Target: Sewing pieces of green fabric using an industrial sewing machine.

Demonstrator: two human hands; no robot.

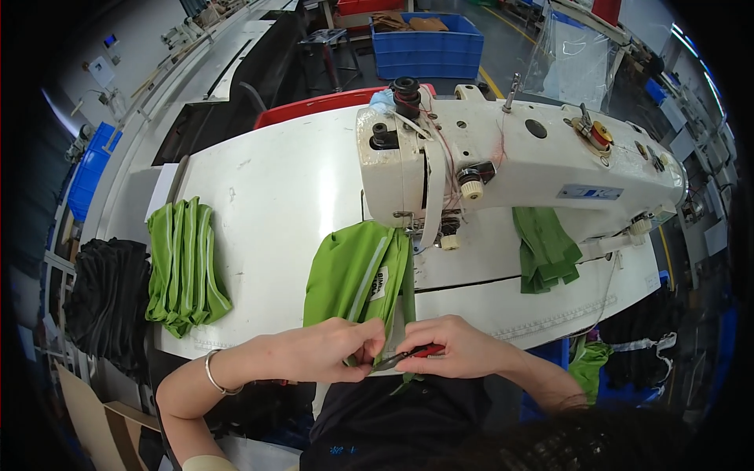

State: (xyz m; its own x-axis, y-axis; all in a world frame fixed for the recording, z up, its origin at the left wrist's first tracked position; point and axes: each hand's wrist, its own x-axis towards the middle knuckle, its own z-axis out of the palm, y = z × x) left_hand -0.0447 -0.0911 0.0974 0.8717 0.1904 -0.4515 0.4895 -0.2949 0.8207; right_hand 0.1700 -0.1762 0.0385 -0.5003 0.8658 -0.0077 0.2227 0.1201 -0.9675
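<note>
My left hand (342, 349) is closed in a pinch on the lower edge of a bright green fabric piece (342, 271). That piece bears a pale grey stripe and a small white label, and its upper end lies under the needle area of a white sewing machine (542, 145). Red-handled snips (426, 351) are gripped in my right hand (463, 345), their dark blades pointing left to the fabric at my left fingers. A darker green strip (408, 294) runs along the piece's right edge. Whether the blades touch the fabric cannot be made out.
On the table's left lie folded green pieces (184, 263), with black fabric (110, 302) stacked beside them. Dark green strips (543, 250) rest under the machine arm. Beyond the table are a red bin (314, 104) and a blue crate (428, 53). Green fabric (587, 369) hangs at lower right.
</note>
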